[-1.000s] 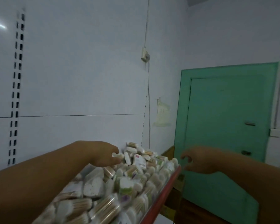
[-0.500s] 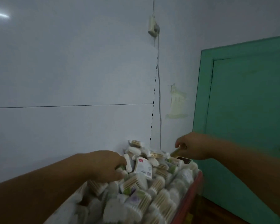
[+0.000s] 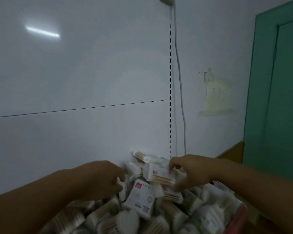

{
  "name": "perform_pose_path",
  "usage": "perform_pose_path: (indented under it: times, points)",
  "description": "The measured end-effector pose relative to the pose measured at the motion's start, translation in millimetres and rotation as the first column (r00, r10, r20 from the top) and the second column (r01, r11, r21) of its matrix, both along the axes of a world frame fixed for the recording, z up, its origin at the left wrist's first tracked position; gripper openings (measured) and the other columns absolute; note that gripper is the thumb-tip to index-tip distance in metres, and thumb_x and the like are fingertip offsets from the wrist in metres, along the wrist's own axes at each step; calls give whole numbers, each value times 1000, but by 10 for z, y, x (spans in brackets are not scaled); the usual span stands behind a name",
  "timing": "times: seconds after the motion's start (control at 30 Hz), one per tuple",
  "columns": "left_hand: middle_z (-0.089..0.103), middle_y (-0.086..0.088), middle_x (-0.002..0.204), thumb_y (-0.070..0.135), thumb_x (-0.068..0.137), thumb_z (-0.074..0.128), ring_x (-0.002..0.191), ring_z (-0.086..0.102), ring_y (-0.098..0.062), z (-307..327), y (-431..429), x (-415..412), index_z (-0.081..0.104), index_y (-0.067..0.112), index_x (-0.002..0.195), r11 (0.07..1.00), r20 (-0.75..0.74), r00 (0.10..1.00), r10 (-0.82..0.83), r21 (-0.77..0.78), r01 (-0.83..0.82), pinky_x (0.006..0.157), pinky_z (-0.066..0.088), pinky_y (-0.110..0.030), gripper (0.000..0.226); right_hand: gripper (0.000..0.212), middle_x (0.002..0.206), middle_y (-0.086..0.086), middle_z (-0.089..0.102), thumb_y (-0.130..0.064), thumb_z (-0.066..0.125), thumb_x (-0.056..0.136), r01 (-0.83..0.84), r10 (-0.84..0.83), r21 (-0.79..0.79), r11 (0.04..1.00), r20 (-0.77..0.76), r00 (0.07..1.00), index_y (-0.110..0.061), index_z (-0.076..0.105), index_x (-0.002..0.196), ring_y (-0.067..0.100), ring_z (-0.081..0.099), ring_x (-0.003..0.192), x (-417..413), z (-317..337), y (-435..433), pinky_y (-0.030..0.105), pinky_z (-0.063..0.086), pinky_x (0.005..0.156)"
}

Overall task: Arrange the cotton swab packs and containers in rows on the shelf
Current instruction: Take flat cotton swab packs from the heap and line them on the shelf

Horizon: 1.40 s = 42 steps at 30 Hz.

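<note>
Packs [image 3: 108,217] in loose heap on shelf [image 3: 241,214]; no rows visible. Judging by jumble, arranging barely begun and nearly all left to line up. Right grip [image 3: 191,174] pinches swab pack [image 3: 159,174] just above-right of box [image 3: 140,198]. Left grip [image 3: 101,179] left of box, fingers curled into heap; cannot tell if holding anything.

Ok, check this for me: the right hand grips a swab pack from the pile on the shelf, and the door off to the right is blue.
One detail is wrong. The head view shows the door is green, not blue. The rest stands: the right hand grips a swab pack from the pile on the shelf.
</note>
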<state>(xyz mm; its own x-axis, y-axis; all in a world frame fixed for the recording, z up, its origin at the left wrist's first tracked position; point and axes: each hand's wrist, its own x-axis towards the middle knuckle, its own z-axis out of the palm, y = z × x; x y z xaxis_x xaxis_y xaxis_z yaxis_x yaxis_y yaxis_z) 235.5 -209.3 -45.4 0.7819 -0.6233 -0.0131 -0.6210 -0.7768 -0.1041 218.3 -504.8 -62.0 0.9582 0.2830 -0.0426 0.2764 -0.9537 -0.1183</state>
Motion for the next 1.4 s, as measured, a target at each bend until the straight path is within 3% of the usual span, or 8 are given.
perform_pose_path:
  times: [0.13, 0.27, 0.43, 0.53, 0.7, 0.87, 1.17, 1.4]
  points:
    - [57, 12, 66, 37, 89, 53, 57, 48, 4, -25, -73, -65, 61, 23, 79, 994, 7, 1000, -22, -106, 23, 57, 34, -9, 19, 45, 111, -16, 54, -61, 67, 74, -103, 95, 98, 990, 84, 992, -39, 51, 109, 3, 53, 96, 22, -49, -57, 28, 49, 86]
    - [72, -2, 70, 24, 89, 62, 60, 64, -12, -20, 33, -222, 71, 14, 77, 872, -250, 968, -5, -475, -118, 63, 53, -29, 18, 34, 100, -21, 56, -62, 63, 73, -245, 208, 166, 955, 214, 955, -40, 53, 97, 0, 53, 92, -57, 40, -183, 27, 50, 81]
    - [76, -9, 84, 40, 80, 73, 69, 72, -14, -84, -71, -391, 79, 17, 83, 516, -584, 803, -119, -727, -453, 56, 52, -20, 24, 44, 100, -19, 57, -72, 56, 63, -334, 158, 348, 876, 447, 880, -39, 53, 93, 3, 55, 92, -58, 211, -26, 29, 53, 74]
    - [75, -3, 103, 51, 74, 74, 95, 71, -19, -41, -362, -387, 77, 28, 94, 201, -597, 753, -277, -802, -562, 70, 57, -29, 31, 41, 103, -19, 54, -65, 64, 69, -434, 175, 376, 819, 557, 812, -38, 53, 98, 0, 51, 94, 19, 255, 297, 24, 50, 75]
    - [73, -21, 96, 9, 76, 62, 81, 72, -32, 145, -384, -234, 67, -1, 103, -256, -538, 813, -224, -772, -582, 72, 59, -47, 29, 36, 117, -23, 51, -40, 66, 83, -468, 343, 436, 769, 337, 877, -41, 53, 117, -6, 51, 105, 321, 273, 460, 17, 48, 85]
    - [72, -20, 105, 9, 66, 60, 84, 72, -34, 115, 12, -309, 64, 2, 111, -215, -665, 707, -243, -673, -707, 62, 60, -48, 46, 53, 135, -8, 49, -34, 68, 84, -152, 143, 188, 970, 59, 988, -30, 48, 133, 10, 47, 118, 730, 47, 149, 22, 39, 93]
    - [73, -21, 98, 20, 81, 61, 74, 73, -32, 41, 141, -317, 65, 2, 108, -283, -693, 697, -185, -641, -713, 49, 58, -37, 33, 17, 85, -18, 62, -17, 67, 81, -184, 103, 331, 925, 250, 963, -28, 74, 92, 2, 58, 83, 744, -93, 271, 16, 47, 71]
    - [74, -18, 91, 20, 94, 54, 70, 73, -31, -53, 67, -204, 63, 4, 108, -318, -718, 686, -118, -627, -711, 47, 58, -36, 23, 13, 95, -9, 67, -12, 74, 76, -276, 138, 482, 832, 303, 943, -24, 71, 82, 4, 61, 87, 607, -156, 310, 21, 51, 83]
